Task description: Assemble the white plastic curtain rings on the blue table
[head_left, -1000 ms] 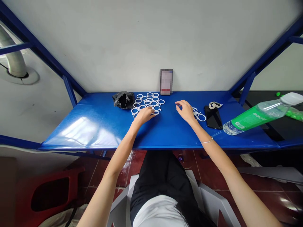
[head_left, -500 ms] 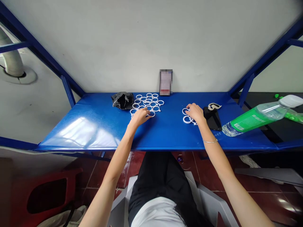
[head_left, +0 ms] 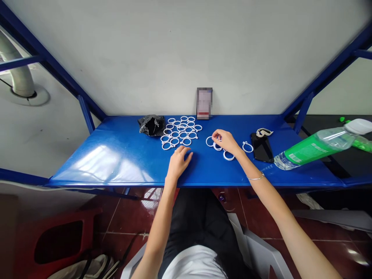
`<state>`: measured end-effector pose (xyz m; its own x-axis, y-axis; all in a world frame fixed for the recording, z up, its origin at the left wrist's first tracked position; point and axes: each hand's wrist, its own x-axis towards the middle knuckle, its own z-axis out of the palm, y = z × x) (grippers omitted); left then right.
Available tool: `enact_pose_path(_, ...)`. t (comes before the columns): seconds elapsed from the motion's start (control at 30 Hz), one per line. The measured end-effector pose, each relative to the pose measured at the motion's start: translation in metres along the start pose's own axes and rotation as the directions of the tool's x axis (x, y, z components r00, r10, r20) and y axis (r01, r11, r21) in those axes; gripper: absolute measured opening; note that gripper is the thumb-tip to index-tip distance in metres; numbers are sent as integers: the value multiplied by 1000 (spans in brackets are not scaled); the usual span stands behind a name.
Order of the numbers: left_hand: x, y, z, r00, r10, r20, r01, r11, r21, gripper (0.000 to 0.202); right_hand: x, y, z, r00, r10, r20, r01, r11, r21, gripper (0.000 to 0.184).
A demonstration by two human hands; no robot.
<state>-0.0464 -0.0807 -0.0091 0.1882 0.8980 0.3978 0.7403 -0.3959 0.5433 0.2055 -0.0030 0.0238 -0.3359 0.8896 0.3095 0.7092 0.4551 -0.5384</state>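
White curtain rings [head_left: 183,135] with small eyelets lie in a loose cluster on the blue table. In front of them is my left hand [head_left: 179,161], palm down, holding nothing, its fingers apart. To the right, my right hand [head_left: 225,140] has thumb and fingertips closed on the edge of a curtain ring [head_left: 209,142]. Beneath that hand are more rings, partly hidden by the fingers. One ring [head_left: 228,155] lies below the palm, and another curtain ring [head_left: 247,147] rests apart, right of the wrist.
A crumpled black bag [head_left: 151,125] sits left of the cluster. One phone [head_left: 204,103] leans on the wall; a dark phone [head_left: 262,147] lies at right beside a cream-coloured strap [head_left: 264,132]. A green-labelled bottle [head_left: 318,145] stands at the table's right [head_left: 299,176].
My right hand has moved left with rings, leaving one behind near the dark phone. My left hand has drawn back from the cluster towards me and slightly right.
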Motion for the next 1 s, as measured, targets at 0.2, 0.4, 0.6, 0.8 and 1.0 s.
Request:
enact_pose_path(0.2,-16,29,31,989,-79,-125,31,936,-350,30,1,-5,15,995,-71,-65,79,988,133,10)
enact_pose_path(0.4,23,30,43,984,-179,3,158,863,-479,47,1,-4,15,999,-28,-47,35,984,177,12)
enact_pose_path(0.6,84,21,47,961,33,275,138,804,-579,41,1,-3,15,998,19,-60,-9,985,171,14)
enact_pose_path(0.8,107,3,60,916,46,399,263,684,-681,43,1,4,17,997,48,-68,-36,986,161,25)
enact_pose_path(1.0,96,-1,67,934,-26,356,296,615,-731,46,-6,-6,34,990,103,93,-108,993,51,73)
